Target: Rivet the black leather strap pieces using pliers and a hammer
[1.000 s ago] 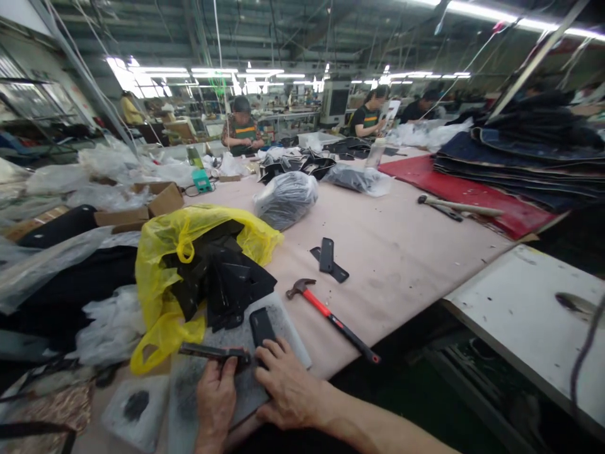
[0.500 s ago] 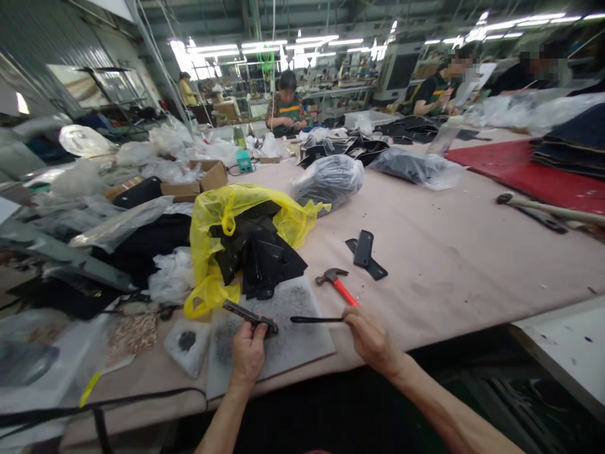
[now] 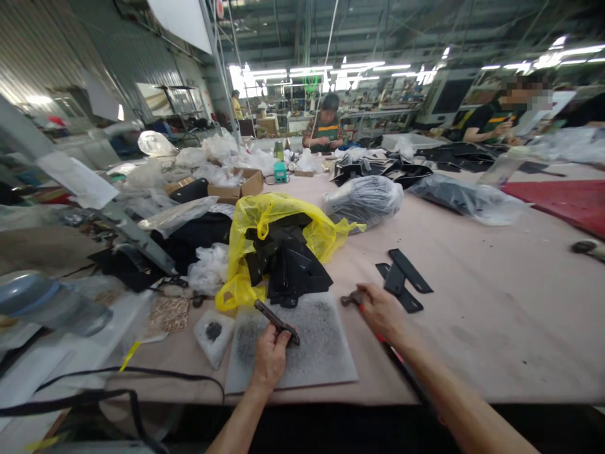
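Observation:
My left hand (image 3: 270, 356) is closed around a dark, narrow bar-like tool (image 3: 276, 320), tilted above the grey slab (image 3: 326, 366). Its exact kind does not show. Right of the slab, my right hand (image 3: 385, 315) is closed over the handle of a claw hammer (image 3: 350, 299) lying on the table. The hammer's head sticks out left of my fingers, and bits of its red handle show under the hand. Beyond my right hand lie a black strip (image 3: 411, 271) and two other dark strips (image 3: 404, 297) crossing each other. My right fingertips are partly hidden.
A yellow plastic bag (image 3: 239, 246) holding black pieces (image 3: 302, 268) stands behind the slab. To its left are a white block (image 3: 212, 340) with a dark patch and a clear jug (image 3: 51, 306). Wrapped bundles (image 3: 363, 198) lie farther back. A co-worker (image 3: 326, 126) sits opposite.
The black strip from my right hand now lies with the other dark strips. My right hand has moved onto the hammer. The view has swung left; my left hand still holds its tool.

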Demonstrator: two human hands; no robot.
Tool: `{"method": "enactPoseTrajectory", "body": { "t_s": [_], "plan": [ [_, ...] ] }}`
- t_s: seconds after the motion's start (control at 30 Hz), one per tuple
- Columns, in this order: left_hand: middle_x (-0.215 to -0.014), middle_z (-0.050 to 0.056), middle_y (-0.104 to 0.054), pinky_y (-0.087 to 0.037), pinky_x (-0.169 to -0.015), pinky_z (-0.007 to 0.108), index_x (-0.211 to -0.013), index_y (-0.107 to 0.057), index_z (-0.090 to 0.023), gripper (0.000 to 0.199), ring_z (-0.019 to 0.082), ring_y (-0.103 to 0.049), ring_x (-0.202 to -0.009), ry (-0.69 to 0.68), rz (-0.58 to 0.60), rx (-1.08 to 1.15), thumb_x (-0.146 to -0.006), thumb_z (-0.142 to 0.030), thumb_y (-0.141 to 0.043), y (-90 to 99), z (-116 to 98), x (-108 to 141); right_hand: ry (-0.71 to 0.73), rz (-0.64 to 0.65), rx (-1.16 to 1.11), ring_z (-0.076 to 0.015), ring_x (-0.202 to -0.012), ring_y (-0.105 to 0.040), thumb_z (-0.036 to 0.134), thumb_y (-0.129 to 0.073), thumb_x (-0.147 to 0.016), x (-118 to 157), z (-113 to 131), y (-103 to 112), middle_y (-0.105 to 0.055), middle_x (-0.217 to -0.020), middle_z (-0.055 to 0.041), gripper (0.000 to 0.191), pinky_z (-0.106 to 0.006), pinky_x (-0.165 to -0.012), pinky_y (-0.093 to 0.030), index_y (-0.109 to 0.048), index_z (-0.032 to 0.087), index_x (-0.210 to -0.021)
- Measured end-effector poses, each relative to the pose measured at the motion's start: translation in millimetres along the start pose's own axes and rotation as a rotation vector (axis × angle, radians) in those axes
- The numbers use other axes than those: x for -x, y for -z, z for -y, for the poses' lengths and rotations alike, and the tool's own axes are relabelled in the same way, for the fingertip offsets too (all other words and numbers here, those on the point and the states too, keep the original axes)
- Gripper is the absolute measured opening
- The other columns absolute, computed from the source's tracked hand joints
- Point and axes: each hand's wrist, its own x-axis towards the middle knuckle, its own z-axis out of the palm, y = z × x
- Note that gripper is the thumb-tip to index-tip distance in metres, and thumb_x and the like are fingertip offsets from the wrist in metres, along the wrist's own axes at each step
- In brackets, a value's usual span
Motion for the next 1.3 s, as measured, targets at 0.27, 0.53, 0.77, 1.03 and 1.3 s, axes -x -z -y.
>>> {"method": "enactPoseTrajectory", "body": {
  "t_s": [0.27,0.53,0.77,1.03,1.3],
  "plan": [
    [-0.086,0.007,-0.074,-0.055,-0.074,0.032,-0.093,-0.069,-0.016,0.023,0.022,-0.07,-0.08,-0.019,-0.009,-0.016,-0.085,-0.031,-0.053,0.3,-6,1,-0.035,0.218,-0.079,-0.0158,-0.067,-0.064,0.031,-0.06,-0.084,-41,118,-92,-0.068,-0.067,-0.0021,0.019,-0.024,-0.064,-0.043,-0.069,0.02,-0.07],
    [-0.081,0.006,-0.071,-0.052,-0.073,0.031,-0.089,-0.066,-0.017,0.02,0.021,-0.067,-0.078,-0.002,-0.006,0.002,-0.086,-0.03,-0.051,-0.7,-3,2,-0.131,0.113,-0.025,-0.0209,-0.088,-0.064,0.051,-0.058,-0.085,-130,174,-120,-0.07,-0.093,-0.0098,0.038,-0.027,-0.07,-0.042,-0.066,0.016,-0.096],
    [-0.082,0.006,-0.07,-0.05,-0.074,0.031,-0.09,-0.066,-0.017,0.019,0.021,-0.065,-0.079,0.009,-0.005,0.042,-0.085,-0.027,-0.051,-2.4,1,2,-0.066,0.121,-0.008,-0.0192,-0.079,-0.062,0.021,-0.058,-0.079,-161,192,-108,-0.067,-0.079,-0.009,0.011,-0.026,-0.064,-0.039,-0.061,0.016,-0.07],
    [-0.083,0.005,-0.071,-0.049,-0.075,0.03,-0.092,-0.066,-0.016,0.019,0.02,-0.065,-0.079,0.021,0.008,0.026,-0.084,-0.024,-0.051,-0.8,-2,1,0.122,0.037,-0.24,-0.0156,-0.061,-0.064,0.037,-0.051,-0.089,-105,159,-6,-0.062,-0.071,0.0,0.019,-0.025,-0.056,-0.047,-0.058,0.02,-0.088],
    [-0.086,0.006,-0.073,-0.05,-0.076,0.031,-0.093,-0.068,-0.017,0.019,0.02,-0.067,-0.081,0.005,0.008,0.009,-0.084,-0.026,-0.054,0.6,-3,-1,0.121,-0.024,-0.362,-0.0147,-0.055,-0.06,0.037,-0.055,-0.085,-77,146,15,-0.063,-0.07,0.0002,0.022,-0.027,-0.054,-0.048,-0.066,0.018,-0.09]
  ]
}}
